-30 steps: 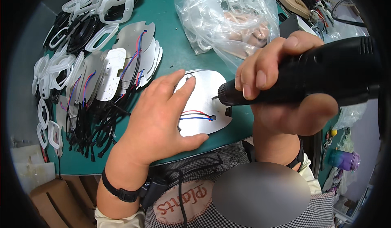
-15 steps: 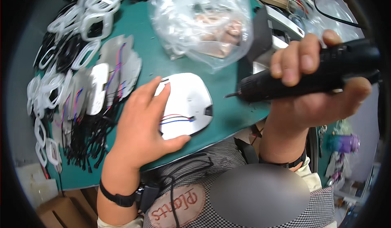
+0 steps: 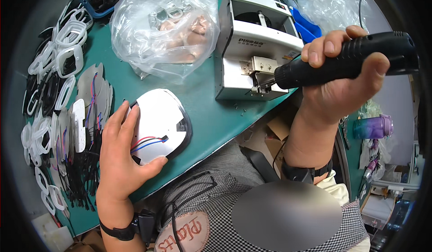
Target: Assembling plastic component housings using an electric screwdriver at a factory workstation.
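White panel lies on the green table, my left hand spread over its left edge, fingers apart. My right hand grips the black electric screwdriver; its tip, at the panel one second ago, is now at the metal fitting fronting the boxy machine.

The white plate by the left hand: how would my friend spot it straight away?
On the green table, find the person's left hand. Just right of its palm lies the rounded white plate, with red and blue wires on it. Unlike the plates crowded together farther left, it lies flat and apart.
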A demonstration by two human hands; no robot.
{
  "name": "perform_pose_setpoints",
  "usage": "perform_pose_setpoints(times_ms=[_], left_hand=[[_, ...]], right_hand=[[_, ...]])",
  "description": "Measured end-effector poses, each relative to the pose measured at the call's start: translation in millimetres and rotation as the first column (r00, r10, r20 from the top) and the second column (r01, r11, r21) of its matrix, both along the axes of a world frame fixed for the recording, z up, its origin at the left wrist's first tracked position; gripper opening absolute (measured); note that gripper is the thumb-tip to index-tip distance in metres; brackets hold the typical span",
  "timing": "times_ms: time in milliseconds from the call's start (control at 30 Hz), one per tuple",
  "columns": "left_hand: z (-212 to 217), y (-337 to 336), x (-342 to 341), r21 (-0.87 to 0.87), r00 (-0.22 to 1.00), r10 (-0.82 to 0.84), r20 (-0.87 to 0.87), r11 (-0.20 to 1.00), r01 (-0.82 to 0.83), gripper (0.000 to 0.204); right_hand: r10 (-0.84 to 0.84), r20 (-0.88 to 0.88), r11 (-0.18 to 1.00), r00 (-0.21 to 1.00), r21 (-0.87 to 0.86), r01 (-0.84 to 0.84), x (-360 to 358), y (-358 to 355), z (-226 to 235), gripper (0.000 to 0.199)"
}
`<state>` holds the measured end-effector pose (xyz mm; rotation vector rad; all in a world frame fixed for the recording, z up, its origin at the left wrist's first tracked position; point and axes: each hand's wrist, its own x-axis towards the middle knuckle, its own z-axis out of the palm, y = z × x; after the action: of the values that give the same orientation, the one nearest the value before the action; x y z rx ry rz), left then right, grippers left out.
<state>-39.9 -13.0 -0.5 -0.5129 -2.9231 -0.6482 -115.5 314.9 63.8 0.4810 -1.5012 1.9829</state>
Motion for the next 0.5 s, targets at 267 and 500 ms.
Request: perform_pose_setpoints(times_ms=[267,500], left_hand=[[-2,-4,0,-0.011,1.0,-0.009,0.002,1.0,0.009,0.095],[4,-7,3,-0.029,0.999,0.039,0.018,0.999,-0.039,0.104]], right_hand=[[0.231,0.022,0.973,0.973,-0.016,-0.231,-6,1,-7,0.066],[0.608,-0.055,0.79,0.792,-0.063,-0.611,-1,-34,-3,0.077]])
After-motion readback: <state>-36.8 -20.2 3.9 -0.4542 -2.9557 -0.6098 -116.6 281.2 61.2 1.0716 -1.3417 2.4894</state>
